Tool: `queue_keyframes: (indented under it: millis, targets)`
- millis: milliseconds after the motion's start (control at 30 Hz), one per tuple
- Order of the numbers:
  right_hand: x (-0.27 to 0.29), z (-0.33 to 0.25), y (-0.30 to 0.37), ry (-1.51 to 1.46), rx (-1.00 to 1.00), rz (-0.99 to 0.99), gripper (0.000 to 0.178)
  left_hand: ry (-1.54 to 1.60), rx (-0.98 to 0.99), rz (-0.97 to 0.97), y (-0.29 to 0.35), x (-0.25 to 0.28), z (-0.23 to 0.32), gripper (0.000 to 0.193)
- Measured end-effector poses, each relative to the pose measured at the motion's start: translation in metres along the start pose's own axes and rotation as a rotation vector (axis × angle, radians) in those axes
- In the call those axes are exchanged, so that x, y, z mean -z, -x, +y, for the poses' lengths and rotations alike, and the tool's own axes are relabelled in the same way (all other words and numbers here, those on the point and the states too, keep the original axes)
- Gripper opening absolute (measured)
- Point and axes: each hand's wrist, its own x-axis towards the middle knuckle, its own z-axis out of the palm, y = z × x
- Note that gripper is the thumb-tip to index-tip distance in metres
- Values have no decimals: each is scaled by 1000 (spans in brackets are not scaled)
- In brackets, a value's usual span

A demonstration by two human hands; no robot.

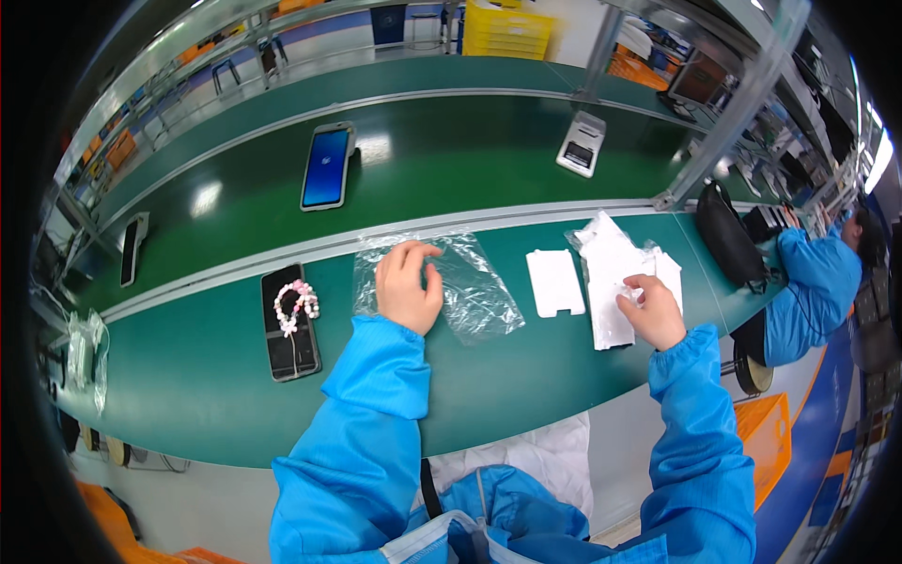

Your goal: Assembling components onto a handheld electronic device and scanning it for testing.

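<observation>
Film (479,291) by the bench's (489,395) far edge seemed steadied by the loosely curled left hand (407,287); whether the right hand (655,312) pinched anything was unclear.

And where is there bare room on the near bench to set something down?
On the bench, one free patch lies between the sleeves, on the wearer's side of the clear bag and white card. Another lies between the black device and the wrapped item at far left. It's crowded at right: white sheets under the right hand, then the black pouch.
</observation>
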Motion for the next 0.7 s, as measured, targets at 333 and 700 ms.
queue_keyframes:
  millis: [333, 700]
  targets:
    - [-9, 1, 43, 122, 182, 74, 73, -105, -162, -548, -2, -44, 81, 79]
    - [-33, 11, 58, 42, 189, 127, 72, -158, -122, -836, -22, -106, 101, 103]
